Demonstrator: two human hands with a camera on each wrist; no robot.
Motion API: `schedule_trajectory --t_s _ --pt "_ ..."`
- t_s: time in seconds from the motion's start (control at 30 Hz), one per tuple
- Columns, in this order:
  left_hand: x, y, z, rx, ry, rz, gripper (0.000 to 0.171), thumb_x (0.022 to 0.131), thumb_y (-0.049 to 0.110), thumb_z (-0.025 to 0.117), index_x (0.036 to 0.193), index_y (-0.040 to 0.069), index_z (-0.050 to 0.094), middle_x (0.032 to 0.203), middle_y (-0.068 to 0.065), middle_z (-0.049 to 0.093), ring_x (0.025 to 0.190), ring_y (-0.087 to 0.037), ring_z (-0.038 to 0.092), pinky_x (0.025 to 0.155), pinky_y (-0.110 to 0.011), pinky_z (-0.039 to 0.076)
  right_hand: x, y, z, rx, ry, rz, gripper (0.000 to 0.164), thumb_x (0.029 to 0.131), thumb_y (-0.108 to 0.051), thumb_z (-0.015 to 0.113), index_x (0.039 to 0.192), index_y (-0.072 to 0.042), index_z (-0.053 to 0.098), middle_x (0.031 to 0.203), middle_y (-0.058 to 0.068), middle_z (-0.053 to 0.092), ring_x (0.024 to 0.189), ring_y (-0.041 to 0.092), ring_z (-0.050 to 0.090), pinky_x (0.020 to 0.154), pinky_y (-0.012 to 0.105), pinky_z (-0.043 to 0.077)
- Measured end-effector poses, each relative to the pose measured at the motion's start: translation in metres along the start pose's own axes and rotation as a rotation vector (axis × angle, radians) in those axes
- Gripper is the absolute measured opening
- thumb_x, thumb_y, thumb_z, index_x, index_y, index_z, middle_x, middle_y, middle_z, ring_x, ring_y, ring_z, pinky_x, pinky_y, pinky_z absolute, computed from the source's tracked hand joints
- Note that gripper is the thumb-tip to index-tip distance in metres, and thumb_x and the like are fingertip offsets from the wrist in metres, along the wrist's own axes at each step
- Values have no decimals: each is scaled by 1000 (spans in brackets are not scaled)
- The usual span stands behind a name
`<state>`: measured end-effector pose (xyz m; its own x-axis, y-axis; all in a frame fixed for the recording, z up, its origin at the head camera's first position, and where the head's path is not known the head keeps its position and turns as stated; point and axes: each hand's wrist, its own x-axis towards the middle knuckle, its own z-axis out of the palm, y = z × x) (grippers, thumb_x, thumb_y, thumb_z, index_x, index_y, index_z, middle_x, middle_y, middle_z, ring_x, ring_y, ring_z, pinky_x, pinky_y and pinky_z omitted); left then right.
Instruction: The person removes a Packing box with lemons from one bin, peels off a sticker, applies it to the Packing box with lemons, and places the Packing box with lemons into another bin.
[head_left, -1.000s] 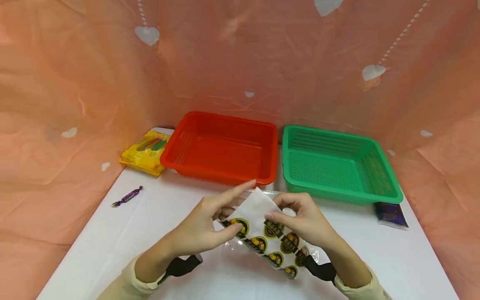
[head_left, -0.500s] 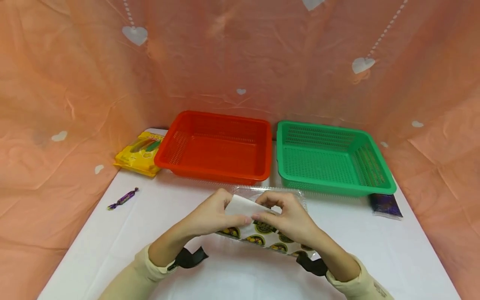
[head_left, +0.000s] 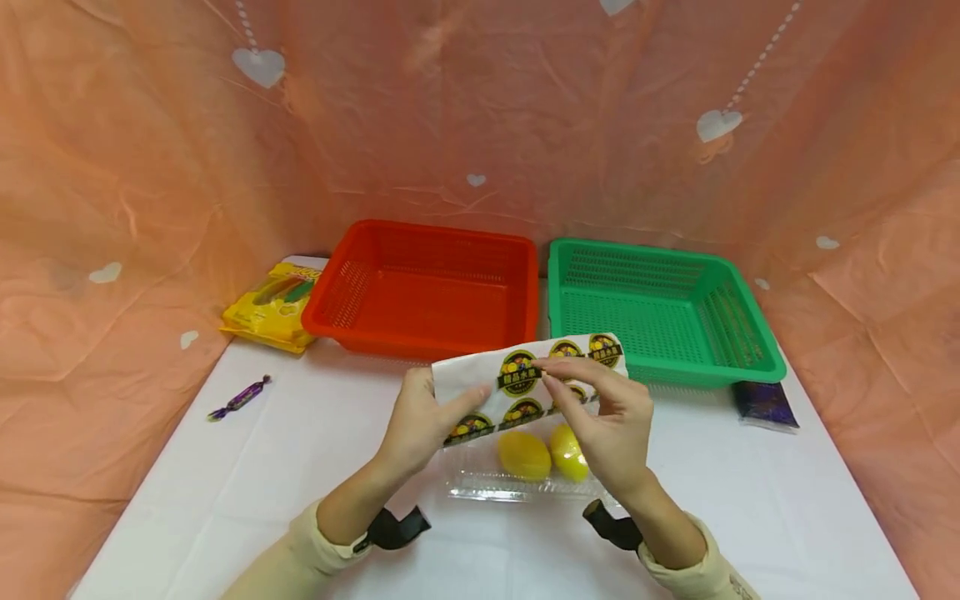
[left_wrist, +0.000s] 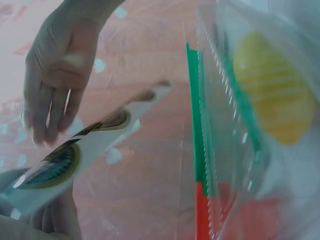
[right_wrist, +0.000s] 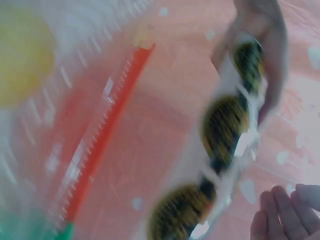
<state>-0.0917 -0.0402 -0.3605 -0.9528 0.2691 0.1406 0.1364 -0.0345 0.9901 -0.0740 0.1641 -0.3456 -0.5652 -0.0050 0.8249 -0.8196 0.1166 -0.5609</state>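
Note:
A white sheet of round fruit stickers is held up by my left hand, which grips its left end, thumb on the front. My right hand is at the sheet's front; its thumb and index fingertips come close together beside one sticker. In the left wrist view the fingers of the right hand are fairly straight, and no held thing shows in them. Below the sheet lies a clear plastic box with yellow lemon-like fruits in it, partly covered by the sheet and right hand.
Behind the hands stand a red basket and a green basket. A yellow packet lies left of the red one. A purple-wrapped candy is at the left, and a dark purple packet pokes out beside the green basket.
The sticker sheet has been lifted and turned, baring the box of yellow fruits beneath it. My right hand has shifted from the sheet's edge to in front of its printed face.

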Motion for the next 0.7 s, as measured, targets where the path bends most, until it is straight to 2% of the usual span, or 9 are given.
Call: schedule_trajectory --t_s 0.13,0.3,0.53,0.7 --pt "1 -4 6 -106 41 -5 24 91 2 69 112 -10 67 101 -21 72 86 -25 72 72 -38 61 -7 11 10 -127 -47 -114 14 84 8 73 97 11 73 105 23 72 104 31 69 90 32 55" --pt "2 -7 10 -203 13 -9 26 96 2 62 117 -12 60 106 -19 69 91 -21 70 76 -35 60 -12 18 18 -245 -109 -210 24 94 -13 71 101 10 74 112 22 70 113 36 65 101 39 49" --pt "2 -10 11 -370 -52 -91 29 99 0 54 125 -13 51 107 -8 65 96 -17 67 81 -34 59 -14 21 18 -303 -131 -258 24 95 -13 69 104 9 74 114 22 69 113 35 65 101 38 49" --pt "3 -13 12 -452 -90 -124 27 100 -1 51 126 -10 51 107 -4 65 97 -16 67 83 -34 58 -17 23 15 -355 -95 -303 23 94 -12 70 100 10 74 111 22 70 110 35 67 101 38 50"
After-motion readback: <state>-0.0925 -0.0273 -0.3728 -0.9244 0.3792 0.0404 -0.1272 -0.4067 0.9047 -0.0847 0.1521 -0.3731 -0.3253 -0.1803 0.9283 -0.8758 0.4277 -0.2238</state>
